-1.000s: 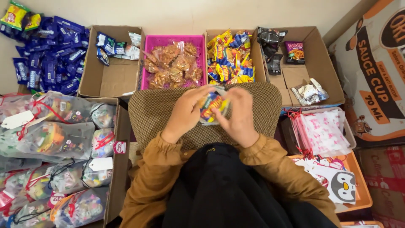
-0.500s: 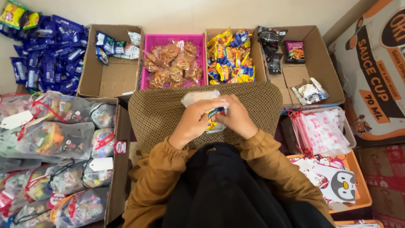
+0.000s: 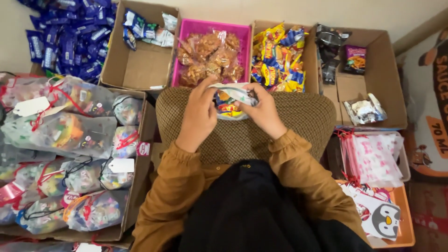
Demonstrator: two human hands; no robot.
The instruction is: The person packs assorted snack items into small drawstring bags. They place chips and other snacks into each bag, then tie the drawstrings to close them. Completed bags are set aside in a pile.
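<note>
Sheer white fabric of a small pouch (image 3: 232,100), stuffed with bright snack packets, is pinched at its mouth by the left hand (image 3: 199,112) and right hand (image 3: 262,108). It sits on a brown checked cushion (image 3: 298,121), just before the pink tray (image 3: 211,51) of wrapped snacks.

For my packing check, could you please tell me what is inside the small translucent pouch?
Colourful snack packets show inside the small translucent pouch; both hands cover its sides and bottom.

Blue snack packets (image 3: 60,42), heaped, far left. Clear brown-snack bags (image 3: 210,58) in pink tray (image 3: 186,32). Yellow-red wrappers (image 3: 275,58), adjacent box. Dark packets (image 3: 329,46), right box. White paper tags (image 3: 30,106) on tied gift pouches (image 3: 65,130), left. Small clear pouch (image 3: 231,100) between both hands, centre.
</note>
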